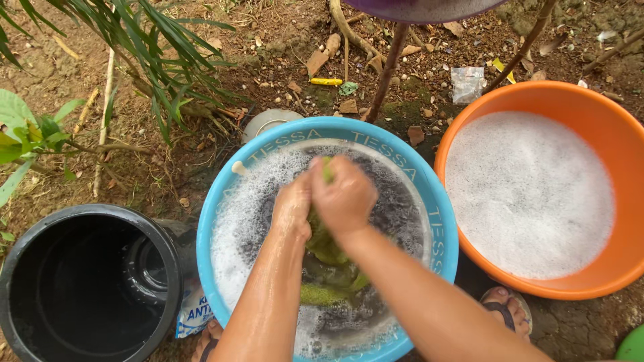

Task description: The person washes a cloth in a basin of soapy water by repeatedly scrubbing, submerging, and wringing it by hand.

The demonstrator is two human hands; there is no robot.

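A wet green cloth (327, 247) is gripped in both fists above the soapy water of a light blue basin (443, 228) set on bare earth. The left hand (293, 204) and the right hand (343, 194) are pressed knuckle to knuckle, each closed tight around the bunched upper part of the cloth, while its lower end trails into the suds. An orange basin (607, 127) filled with white foam is placed just beside, and a black bucket (168, 268) stands on the other side.
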